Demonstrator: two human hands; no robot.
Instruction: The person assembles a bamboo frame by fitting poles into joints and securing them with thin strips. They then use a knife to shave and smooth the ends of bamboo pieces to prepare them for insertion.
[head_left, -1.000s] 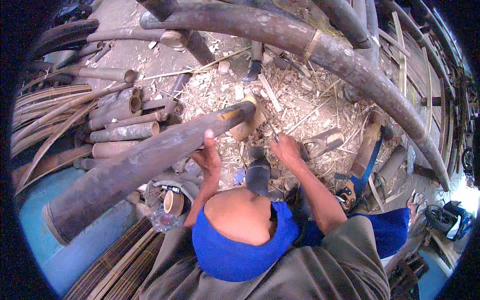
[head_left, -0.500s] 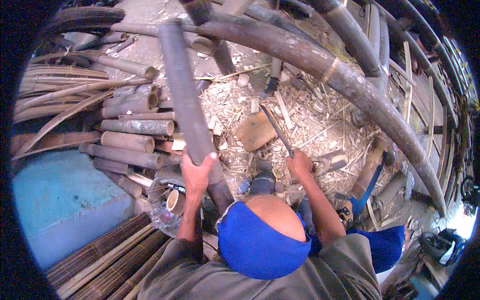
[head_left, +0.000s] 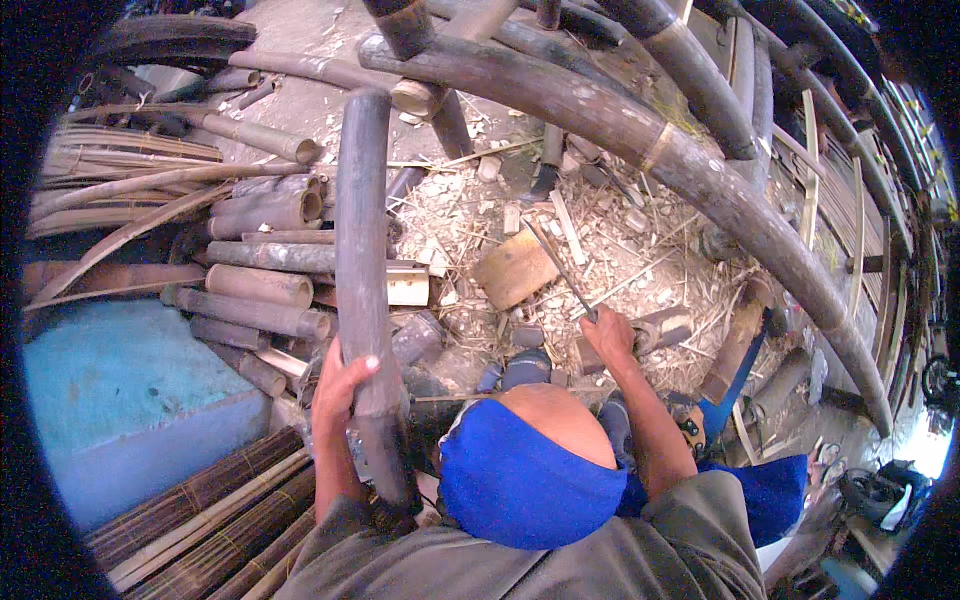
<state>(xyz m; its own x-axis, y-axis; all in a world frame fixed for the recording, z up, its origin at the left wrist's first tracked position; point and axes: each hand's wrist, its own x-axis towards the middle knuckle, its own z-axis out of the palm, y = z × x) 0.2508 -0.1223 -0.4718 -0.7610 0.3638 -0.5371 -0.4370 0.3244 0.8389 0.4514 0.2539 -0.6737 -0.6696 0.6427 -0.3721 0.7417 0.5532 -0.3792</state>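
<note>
We record a dark grey-brown bamboo tube point(head_left: 362, 260) left of the picture's centre, running lengthwise from near the long pole above down to the person's left sleeve; we cannot tell how far it leans. The left hand point(head_left: 340, 388) grips it below mid-length, thumb across the near face; we note the other fingers are mostly hidden by the tube.

The right hand point(head_left: 610, 335) is closed around the handle end of a long, narrow, dark-bladed knife point(head_left: 568, 272). The blade points up and to the left, alongside the right edge of a flat tan wooden block point(head_left: 515, 270); we cannot tell whether they touch. The block lies on a floor thick with pale wood chips point(head_left: 465, 205), apart from the tube.

Left of the tube we log a stack of cut brown bamboo sections point(head_left: 260, 286), ends facing right. Below it sits a blue, flat-topped box-like block point(head_left: 140, 360), then bundles of dark slats point(head_left: 205, 505). We see a long curved bamboo pole point(head_left: 600, 110) crossing above the work area. To the right of the right forearm is a blue flat blade point(head_left: 735, 385) with a brown handle. Between the arms we see the person's blue cap point(head_left: 530, 475).
</note>
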